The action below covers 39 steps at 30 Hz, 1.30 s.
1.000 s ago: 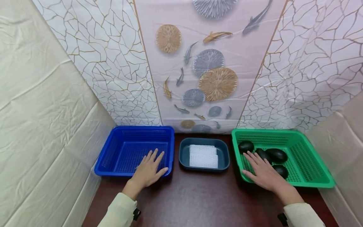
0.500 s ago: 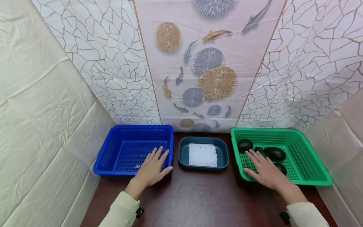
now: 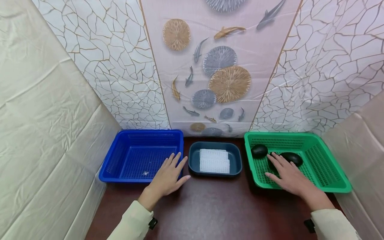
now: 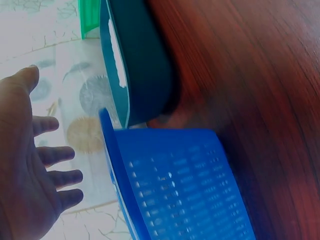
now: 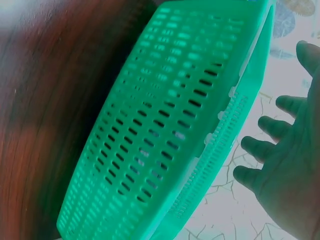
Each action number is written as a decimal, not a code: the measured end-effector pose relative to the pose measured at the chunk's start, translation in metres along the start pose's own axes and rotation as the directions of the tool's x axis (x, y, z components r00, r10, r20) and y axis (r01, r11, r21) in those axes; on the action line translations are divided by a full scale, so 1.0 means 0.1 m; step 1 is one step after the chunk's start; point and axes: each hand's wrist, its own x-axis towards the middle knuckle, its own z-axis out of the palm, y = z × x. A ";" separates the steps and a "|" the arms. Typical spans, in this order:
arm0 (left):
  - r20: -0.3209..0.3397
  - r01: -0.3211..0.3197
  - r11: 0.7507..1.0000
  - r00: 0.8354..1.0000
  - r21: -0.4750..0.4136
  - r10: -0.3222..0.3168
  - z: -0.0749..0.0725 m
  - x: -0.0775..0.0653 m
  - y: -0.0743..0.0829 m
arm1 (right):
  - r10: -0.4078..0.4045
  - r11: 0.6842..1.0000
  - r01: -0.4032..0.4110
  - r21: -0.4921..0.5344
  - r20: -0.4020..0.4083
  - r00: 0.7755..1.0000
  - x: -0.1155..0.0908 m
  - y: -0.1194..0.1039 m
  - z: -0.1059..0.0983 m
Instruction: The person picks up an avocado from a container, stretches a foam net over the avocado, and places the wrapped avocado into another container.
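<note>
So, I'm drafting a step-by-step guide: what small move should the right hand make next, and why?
Probably lower the right hand and close it round the dark oval item nearer the middle of the green basket. That hand is open and holds nothing, it reaches over the basket, and in the head view that item shows right next to it.

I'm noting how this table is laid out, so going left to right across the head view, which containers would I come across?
Blue basket, then dark tray holding white netting, then green basket holding dark oval items.
</note>
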 end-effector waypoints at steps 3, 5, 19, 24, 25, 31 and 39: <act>-0.011 -0.031 0.999 0.999 0.016 0.031 0.00 0.02 0.07 | -0.008 1.000 0.008 -0.012 -0.007 1.000 0.01 0.08 -0.02; -0.022 -0.052 0.999 0.998 0.015 0.052 -0.01 0.03 0.12 | -0.012 1.000 0.012 -0.022 -0.011 1.000 0.01 0.14 -0.03; -0.032 -0.138 0.990 0.990 0.041 0.140 0.11 0.15 0.35 | -0.006 0.998 0.007 -0.062 0.008 1.000 0.09 0.49 -0.10; -0.023 -0.159 0.984 0.987 0.082 0.162 0.22 0.20 0.40 | 0.003 0.998 -0.001 -0.070 0.024 1.000 0.11 0.61 -0.12; -0.024 -0.161 0.983 0.986 0.088 0.164 0.24 0.21 0.41 | 0.003 0.997 -0.002 -0.076 0.024 1.000 0.12 0.64 -0.12; -0.035 -0.182 0.975 0.982 0.125 0.188 0.34 0.23 0.49 | 0.044 0.995 -0.039 -0.096 0.042 0.998 0.16 0.82 -0.14; -0.045 -0.217 0.964 0.973 0.152 0.226 0.43 0.26 0.57 | 0.077 0.995 -0.070 -0.076 0.081 0.994 0.23 1.02 -0.19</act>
